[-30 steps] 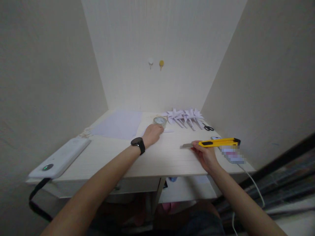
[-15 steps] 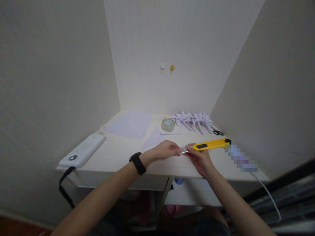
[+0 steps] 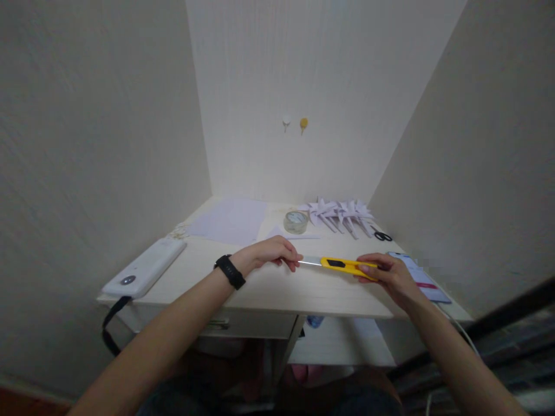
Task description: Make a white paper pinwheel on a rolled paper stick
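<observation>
A yellow utility knife (image 3: pixel 347 265) is held level above the desk's front part, its metal blade out to the left. My right hand (image 3: pixel 392 276) grips the rear end of its handle between thumb and fingers. The fingertips of my left hand (image 3: pixel 277 252) pinch the tip of the blade. Just behind the left hand, a piece of white paper (image 3: pixel 277 231) lies mostly hidden. A roll of clear tape (image 3: pixel 295 222) rests on the desk beyond the hands.
White sheets (image 3: pixel 229 219) lie at the back left of the desk (image 3: pixel 260 294). Several paper pinwheels (image 3: pixel 340 214) are piled at the back right, near black scissors (image 3: pixel 382 236). A phone (image 3: pixel 427 283) lies by the right edge. A white device with a strap (image 3: pixel 145 268) sits at the left.
My right hand has moved right, from the knife's front to the rear of its handle. My left hand, at the blade tip, has shifted left, and the knife lies further left too.
</observation>
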{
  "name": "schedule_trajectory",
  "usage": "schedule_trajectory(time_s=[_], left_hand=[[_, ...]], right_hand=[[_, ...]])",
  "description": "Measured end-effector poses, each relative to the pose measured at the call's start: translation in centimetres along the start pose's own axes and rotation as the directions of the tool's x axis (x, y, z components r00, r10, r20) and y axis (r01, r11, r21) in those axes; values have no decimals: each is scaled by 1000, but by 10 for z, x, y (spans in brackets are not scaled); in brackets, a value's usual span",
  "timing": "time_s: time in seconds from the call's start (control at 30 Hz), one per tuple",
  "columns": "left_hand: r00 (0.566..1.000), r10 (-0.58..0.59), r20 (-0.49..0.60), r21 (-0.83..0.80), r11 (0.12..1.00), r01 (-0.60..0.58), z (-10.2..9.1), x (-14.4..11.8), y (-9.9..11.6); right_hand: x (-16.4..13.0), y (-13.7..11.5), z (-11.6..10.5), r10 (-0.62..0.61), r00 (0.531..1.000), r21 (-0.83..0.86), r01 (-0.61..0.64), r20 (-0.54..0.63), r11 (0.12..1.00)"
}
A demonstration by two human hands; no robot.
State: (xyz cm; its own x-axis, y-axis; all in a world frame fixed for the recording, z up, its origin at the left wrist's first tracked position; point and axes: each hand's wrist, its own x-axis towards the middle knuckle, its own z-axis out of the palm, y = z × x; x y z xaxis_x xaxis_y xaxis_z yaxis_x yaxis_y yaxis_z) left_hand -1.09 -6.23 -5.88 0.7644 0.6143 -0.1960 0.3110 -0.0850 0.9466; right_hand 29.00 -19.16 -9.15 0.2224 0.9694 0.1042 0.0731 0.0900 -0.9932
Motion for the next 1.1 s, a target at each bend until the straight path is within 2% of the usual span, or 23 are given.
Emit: schedule_trajectory(time_s=[0.07,0.1,0.17,0.23,0.4,0.47,0.53,0.57,0.6,0.63,0.7,0.77,0.87,0.97,1.1], left_hand=[[1000,-11,20,0,1000,11,-1,4,5],[999,-16,31,-5,1000,16,-1,5,7],[998,-20,51,-10,1000,21,-1,8,10],[998,-17,67,6,1000,16,-2,8,11],[991,-15,135,142,990,-4,-12,5,11],[986,-24,168,235,972,-16,-19,4,11],[989,-19,149,325,945,-31,-26,4,11],[994,6,105,368,929,-45,-29,3,10],[998,48,31,419,906,-57,-30,3,8],[993,101,-62,482,874,-59,-31,1,6],[948,210,-237,645,764,-8,-28,-3,-1],[918,252,-306,792,602,98,-22,-10,-11],[921,284,-267,909,392,143,-9,-21,-28],[927,291,-237,942,302,146,0,-29,-40],[921,311,-235,962,206,176,6,-38,-41]], right_hand=[[-2,-4,-2,-36,992,-256,67,123,964],[-4,-6,-2,-77,983,-377,136,166,916],[-8,-10,2,-182,956,-579,284,229,765],[-13,-11,6,-280,915,-696,402,289,595],[-26,4,12,-437,759,-761,611,483,220],[-30,14,13,-479,687,-754,653,547,75],[-31,22,13,-502,642,-751,660,580,-24],[-29,24,13,-505,645,-765,642,573,-48],[-27,26,14,-502,674,-798,600,542,-56],[-23,26,15,-494,722,-845,533,485,-50],[-13,24,18,-459,839,-948,315,293,-30],[-1,19,25,-398,912,-995,98,103,-31],[15,11,40,-309,950,-996,-55,-30,-72],[27,7,53,-256,961,-990,-121,-101,-65],[38,9,63,-218,966,-988,-149,-138,-33]])
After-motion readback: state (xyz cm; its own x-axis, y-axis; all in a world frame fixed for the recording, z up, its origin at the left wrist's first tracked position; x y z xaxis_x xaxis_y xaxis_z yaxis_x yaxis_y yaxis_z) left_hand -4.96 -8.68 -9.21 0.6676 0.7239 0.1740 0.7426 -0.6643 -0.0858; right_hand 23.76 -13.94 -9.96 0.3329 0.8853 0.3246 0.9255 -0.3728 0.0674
